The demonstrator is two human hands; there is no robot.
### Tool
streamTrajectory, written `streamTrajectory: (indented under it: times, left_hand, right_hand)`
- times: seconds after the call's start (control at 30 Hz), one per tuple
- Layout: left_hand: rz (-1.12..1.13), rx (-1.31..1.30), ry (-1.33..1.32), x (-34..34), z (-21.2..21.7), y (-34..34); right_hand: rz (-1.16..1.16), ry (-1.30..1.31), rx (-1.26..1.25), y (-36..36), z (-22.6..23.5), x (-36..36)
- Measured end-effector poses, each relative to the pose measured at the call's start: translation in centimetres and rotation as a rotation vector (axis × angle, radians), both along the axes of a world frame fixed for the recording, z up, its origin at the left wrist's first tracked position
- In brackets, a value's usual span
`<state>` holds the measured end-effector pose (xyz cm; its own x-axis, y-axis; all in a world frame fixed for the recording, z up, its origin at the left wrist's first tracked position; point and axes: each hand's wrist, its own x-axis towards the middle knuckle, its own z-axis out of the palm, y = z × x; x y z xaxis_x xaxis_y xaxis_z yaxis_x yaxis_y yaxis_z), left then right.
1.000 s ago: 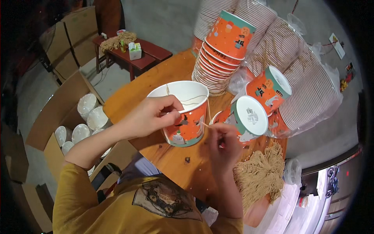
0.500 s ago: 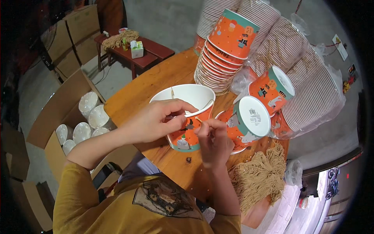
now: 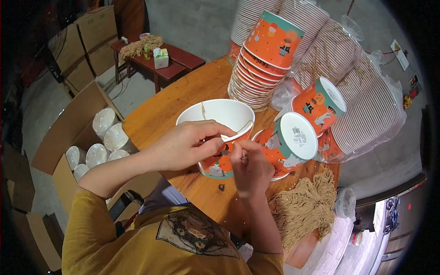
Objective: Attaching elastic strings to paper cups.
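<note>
Hands, left (image 3: 183, 149) gripping paper cup (image 3: 217, 133), right (image 3: 250, 167) pinching beside

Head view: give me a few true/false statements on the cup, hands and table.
1. The left hand grips the open cup. True.
2. The cup stands upside down. False: its mouth faces up.
3. The right hand rests flat on the table. False: its fingers pinch at the cup's side.
4. A bundle of tan strings lies right of the right hand. True.
5. The cup stack lies on the floor. False: it stands on the table.
</note>
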<state>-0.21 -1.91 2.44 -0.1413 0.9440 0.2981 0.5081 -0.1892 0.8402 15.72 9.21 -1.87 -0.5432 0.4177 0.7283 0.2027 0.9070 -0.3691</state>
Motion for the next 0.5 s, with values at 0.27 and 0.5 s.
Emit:
streamTrajectory:
  times: [0.27,0.5]
  left_hand:
    - [-0.187,-0.316,-0.134,-1.0,0.2,2.2]
    - [-0.112,-0.277,0.114,-0.3,-0.7,3.3]
  right_hand:
    - [0.015,-0.003,-0.093,0.3,-1.6,-0.1]
    - [0.031,-0.069,-0.242,0.0,-0.8,0.5]
